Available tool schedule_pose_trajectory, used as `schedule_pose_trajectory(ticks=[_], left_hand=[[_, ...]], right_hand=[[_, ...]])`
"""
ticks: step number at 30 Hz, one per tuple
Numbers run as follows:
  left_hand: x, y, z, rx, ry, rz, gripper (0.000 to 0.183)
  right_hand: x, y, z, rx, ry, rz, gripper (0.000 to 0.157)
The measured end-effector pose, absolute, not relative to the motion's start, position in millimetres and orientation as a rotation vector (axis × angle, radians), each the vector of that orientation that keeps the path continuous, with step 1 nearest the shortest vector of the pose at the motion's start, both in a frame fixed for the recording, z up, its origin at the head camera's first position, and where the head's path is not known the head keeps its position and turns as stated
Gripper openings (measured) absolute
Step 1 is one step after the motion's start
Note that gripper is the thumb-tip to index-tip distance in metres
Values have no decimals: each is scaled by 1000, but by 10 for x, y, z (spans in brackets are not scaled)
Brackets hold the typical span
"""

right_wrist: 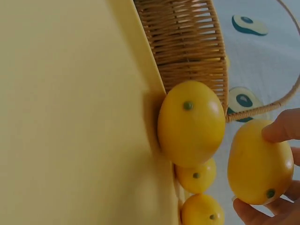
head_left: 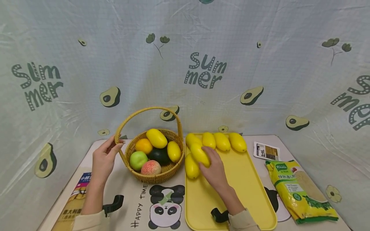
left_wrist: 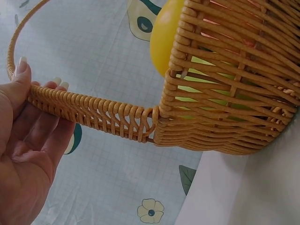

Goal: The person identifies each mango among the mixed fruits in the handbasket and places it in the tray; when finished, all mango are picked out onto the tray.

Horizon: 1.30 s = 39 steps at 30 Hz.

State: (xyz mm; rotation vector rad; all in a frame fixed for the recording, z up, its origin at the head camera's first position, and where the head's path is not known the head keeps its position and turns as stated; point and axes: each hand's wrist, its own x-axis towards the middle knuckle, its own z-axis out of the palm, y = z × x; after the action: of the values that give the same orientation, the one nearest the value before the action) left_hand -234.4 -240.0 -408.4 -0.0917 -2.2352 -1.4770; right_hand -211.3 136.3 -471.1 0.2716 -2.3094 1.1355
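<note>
My left hand grips one side of the arched handle of a wicker basket, thumb on one face and fingers behind. Two yellow mangoes, an orange, a green apple, a peach and a dark green avocado lie in the basket. In my right hand a yellow oval mango with a green stem spot is held between thumb and fingers, above the left side of a yellow tray. Several like mangoes lie along the tray's left and far edges.
Right of the tray lie a yellow-green Knorr packet and a small white-and-brown sachet. Another food packet lies at the left table edge. A patterned curtain hangs behind. A panda print marks the tabletop before the basket.
</note>
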Motion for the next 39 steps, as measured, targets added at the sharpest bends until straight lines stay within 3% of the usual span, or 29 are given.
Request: schedule_pose_trajectory(ticks=[9,24,32,39], left_hand=[[-2347,-2407,-4094,-110,-2222,-1481,43],[-2352,-2404,-4098,-110,-2218,-1479,43],[-2344,-2403,-4100,-84,-2232,-1473,43],[-2340,-2392,-4102,-90,-2226,-1478,43]], right_hand=[[-2094,1484,-4738,91,-2444,1097,49],[-2076,1566,-4822,49,-2677,883,54],[-2073,1558,-4790,35,-2720,920,40],[-2076,1559,-4788,43,-2706,962,40]])
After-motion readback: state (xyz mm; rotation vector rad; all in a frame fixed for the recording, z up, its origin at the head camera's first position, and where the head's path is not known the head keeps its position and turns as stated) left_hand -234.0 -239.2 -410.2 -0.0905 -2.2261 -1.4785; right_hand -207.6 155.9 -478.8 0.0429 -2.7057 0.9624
